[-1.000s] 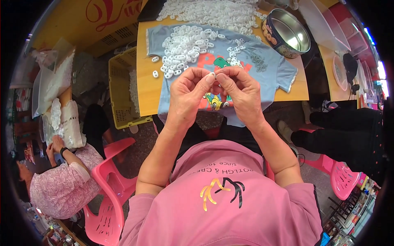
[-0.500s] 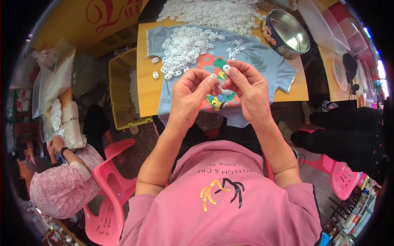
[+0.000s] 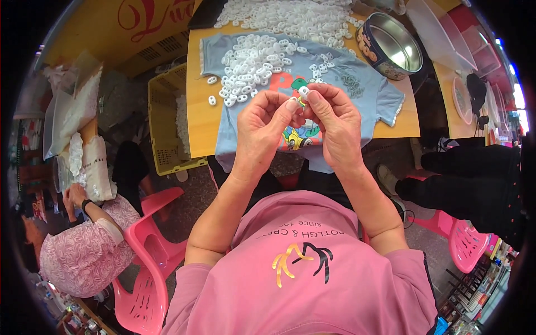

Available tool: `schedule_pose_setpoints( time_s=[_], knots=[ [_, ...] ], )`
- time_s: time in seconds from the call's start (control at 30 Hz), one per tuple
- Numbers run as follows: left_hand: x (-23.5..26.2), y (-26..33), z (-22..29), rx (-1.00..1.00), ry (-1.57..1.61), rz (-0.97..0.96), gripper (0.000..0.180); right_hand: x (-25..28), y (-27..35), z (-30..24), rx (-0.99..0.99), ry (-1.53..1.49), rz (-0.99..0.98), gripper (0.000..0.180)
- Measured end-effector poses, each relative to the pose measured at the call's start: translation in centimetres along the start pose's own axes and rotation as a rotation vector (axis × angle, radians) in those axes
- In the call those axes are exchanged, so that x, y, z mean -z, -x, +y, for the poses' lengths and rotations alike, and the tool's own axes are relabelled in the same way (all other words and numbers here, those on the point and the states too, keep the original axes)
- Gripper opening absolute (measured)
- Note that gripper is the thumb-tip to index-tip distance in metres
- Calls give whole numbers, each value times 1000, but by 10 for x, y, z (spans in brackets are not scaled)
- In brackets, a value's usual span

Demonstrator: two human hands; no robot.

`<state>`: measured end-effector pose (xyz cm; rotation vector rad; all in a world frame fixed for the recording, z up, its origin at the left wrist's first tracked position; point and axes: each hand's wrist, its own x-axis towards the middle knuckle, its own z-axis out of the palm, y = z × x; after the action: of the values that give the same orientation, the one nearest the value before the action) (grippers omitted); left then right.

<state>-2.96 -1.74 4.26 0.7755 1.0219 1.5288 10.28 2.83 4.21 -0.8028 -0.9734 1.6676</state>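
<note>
Left hand (image 3: 262, 131) and right hand (image 3: 335, 125) meet fingertip to fingertip, both pinched shut on one small white oval plastic link (image 3: 304, 91) at twelve o'clock between them, above the pale blue printed T-shirt (image 3: 363, 92) spread across the orange bench (image 3: 198, 120); the loose white link pile (image 3: 251, 58) lies at eleven o'clock, nearer the left hand.

piece (image 3: 304, 91): small white plastic oval link, i see it pinched at the fingertips of both my hands, raised above the shirt.
pile (image 3: 251, 61): many like white links, i see them heaped loose on the shirt, near the piece.
shirt (image 3: 365, 92): light blue child's tee with cartoon print, spread flat on the table.
</note>
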Motion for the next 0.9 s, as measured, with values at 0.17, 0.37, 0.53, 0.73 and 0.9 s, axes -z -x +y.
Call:
schedule_pose_setpoints(
  time_s=[0.17, 0.37, 0.53, 0.73, 0.9],
  knots=[
    [1, 0, -1, 4, -8, 15, 14, 0, 1, -1, 77, 122, -1, 20],
    [-3, 3, 0, -43, -101, 47, 14, -3, 3, -2, 183, 282, 9, 19],
    [-2, 4, 2, -67, -147, 46, 13, -1, 2, -5, 205, 357, -25, 18],
    [3, 1, 3, -97, -182, 35, 13, 7, -1, -3, 229, 493, -140, 18],
    [3, 0, 5, -55, -134, 10, 14, 0, 1, -5, 159, 268, -97, 19]
  ],
)
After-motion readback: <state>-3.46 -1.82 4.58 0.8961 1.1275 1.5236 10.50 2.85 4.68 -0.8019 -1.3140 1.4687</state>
